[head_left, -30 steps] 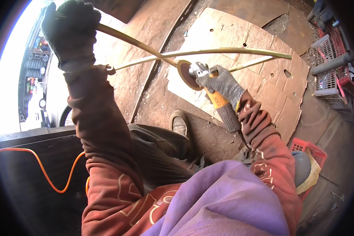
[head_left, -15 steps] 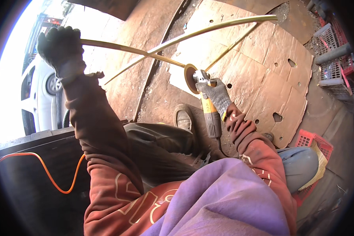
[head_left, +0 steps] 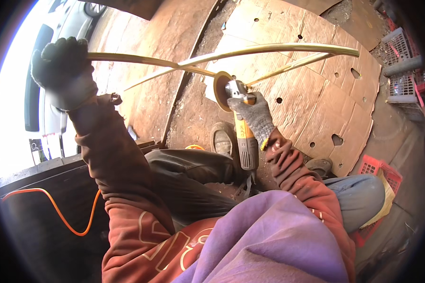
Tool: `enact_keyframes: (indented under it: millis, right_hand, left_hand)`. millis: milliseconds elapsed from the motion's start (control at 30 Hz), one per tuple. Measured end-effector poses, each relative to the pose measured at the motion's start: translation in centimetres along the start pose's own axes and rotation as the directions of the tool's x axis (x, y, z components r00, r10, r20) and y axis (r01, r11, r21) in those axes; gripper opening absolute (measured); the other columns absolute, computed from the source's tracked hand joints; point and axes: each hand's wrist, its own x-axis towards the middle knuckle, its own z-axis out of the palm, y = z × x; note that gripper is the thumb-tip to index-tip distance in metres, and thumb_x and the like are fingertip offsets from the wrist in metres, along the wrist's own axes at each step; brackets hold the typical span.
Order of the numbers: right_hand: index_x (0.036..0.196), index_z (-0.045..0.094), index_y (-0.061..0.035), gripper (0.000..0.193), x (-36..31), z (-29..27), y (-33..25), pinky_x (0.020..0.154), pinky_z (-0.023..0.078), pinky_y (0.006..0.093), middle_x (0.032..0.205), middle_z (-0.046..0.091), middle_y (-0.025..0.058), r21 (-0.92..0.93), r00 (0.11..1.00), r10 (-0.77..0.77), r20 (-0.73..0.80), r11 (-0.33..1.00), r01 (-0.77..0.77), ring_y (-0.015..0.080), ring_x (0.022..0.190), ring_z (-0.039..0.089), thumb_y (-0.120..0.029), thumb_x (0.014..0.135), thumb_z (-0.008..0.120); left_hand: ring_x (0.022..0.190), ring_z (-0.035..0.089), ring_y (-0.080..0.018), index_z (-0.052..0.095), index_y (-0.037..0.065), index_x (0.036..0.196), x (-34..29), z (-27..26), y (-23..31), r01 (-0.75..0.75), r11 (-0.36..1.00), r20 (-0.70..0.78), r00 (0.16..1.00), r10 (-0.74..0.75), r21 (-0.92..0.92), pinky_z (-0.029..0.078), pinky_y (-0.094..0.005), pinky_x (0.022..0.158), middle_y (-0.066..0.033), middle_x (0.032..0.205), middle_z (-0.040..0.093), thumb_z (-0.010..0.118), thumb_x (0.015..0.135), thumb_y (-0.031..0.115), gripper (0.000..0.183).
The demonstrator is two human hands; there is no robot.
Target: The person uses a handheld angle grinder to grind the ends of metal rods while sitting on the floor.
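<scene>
A bent, shiny brass-coloured metal frame point(head_left: 269, 48), made of long curved bars that cross, is held up in front of me. My left hand point(head_left: 63, 74), in a dark work glove, is closed round the left end of one bar. In a grey knit glove, my right hand point(head_left: 254, 112) grips a yellow and black angle grinder point(head_left: 245, 141) just behind its metal head, body pointing down towards me. The grinder's round tan disc point(head_left: 221, 92) stands on edge at the bar's inner end; whether it touches there I cannot tell.
Flattened cardboard point(head_left: 316, 99) with holes covers the floor under the frame. Red crates point(head_left: 380, 170) stand at the right, with a grey crate point(head_left: 401, 85) farther back. An orange cable point(head_left: 56, 214) hangs over a dark surface at left. My shoe point(head_left: 222, 139) is below the disc.
The frame's right end has swung nearer to me. My left hand has shifted left and a little closer, and the grinder has moved slightly left. Both grips stay the same.
</scene>
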Motion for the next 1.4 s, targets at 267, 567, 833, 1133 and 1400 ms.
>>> enact_keyframes:
  millis: [267,567,833,1133,1400]
  right_hand:
    - [0.110,0.052,0.0002,0.062,-2.0,4.1,-2.7,0.062,0.056,0.0297,0.088,0.066,0.0088,0.033,0.988,-0.145,0.057,0.989,0.143,0.0144,0.070,0.065,-0.030,0.069,0.089]
    - [0.100,0.054,-0.0014,0.048,-0.1,-0.5,2.0,0.051,0.052,0.0275,0.075,0.063,0.0059,0.101,0.997,0.063,-0.047,0.993,-0.058,0.0129,0.056,0.061,-0.021,0.072,0.087]
    - [0.099,0.055,0.0005,0.051,-1.9,1.1,0.6,0.051,0.052,0.0246,0.079,0.066,0.0081,0.105,0.997,-0.038,0.069,0.994,0.031,0.0105,0.060,0.061,-0.024,0.071,0.089]
    - [0.099,0.058,0.0010,0.041,-5.0,-15.3,9.2,0.048,0.056,0.0365,0.073,0.065,0.0127,0.112,0.886,0.140,-0.443,0.989,-0.101,0.0217,0.050,0.062,-0.024,0.076,0.081]
    - [0.105,0.053,-0.0012,0.046,-6.4,-22.7,-4.7,0.063,0.057,0.0511,0.076,0.059,0.0109,0.446,0.928,0.123,-0.353,0.894,0.051,0.0290,0.059,0.061,-0.042,0.087,0.067]
  left_hand:
    - [0.055,0.034,-0.0196,0.039,0.011,0.062,0.6,0.6,0.0,0.090,0.917,0.037,0.996,-0.082,-0.388,0.031,-0.0360,0.057,-0.0048,0.059,0.034,0.037,0.097,0.025,0.037]
    - [0.052,0.037,-0.0186,0.045,0.005,0.064,-1.3,4.4,1.8,-0.125,0.847,-0.103,0.973,0.206,0.517,0.033,-0.0377,0.050,-0.0079,0.059,0.038,0.052,0.091,0.014,0.029]
    - [0.051,0.037,-0.0178,0.043,0.010,0.065,0.9,1.7,0.0,-0.103,0.921,0.023,0.995,0.102,0.375,0.036,-0.0336,0.052,-0.0038,0.059,0.037,0.037,0.095,0.024,0.034]
    - [0.060,0.035,-0.0208,0.039,0.013,0.066,0.9,0.7,-0.2,0.140,0.844,0.137,0.987,-0.080,-0.518,0.031,-0.0374,0.063,-0.0039,0.063,0.033,0.036,0.097,0.040,0.040]
    - [0.071,0.059,-0.0228,0.056,-0.001,0.088,-1.0,2.8,0.5,0.065,0.993,-0.298,0.954,-0.032,0.102,0.055,-0.0398,0.078,-0.0066,0.074,0.055,0.045,0.097,0.037,0.041]
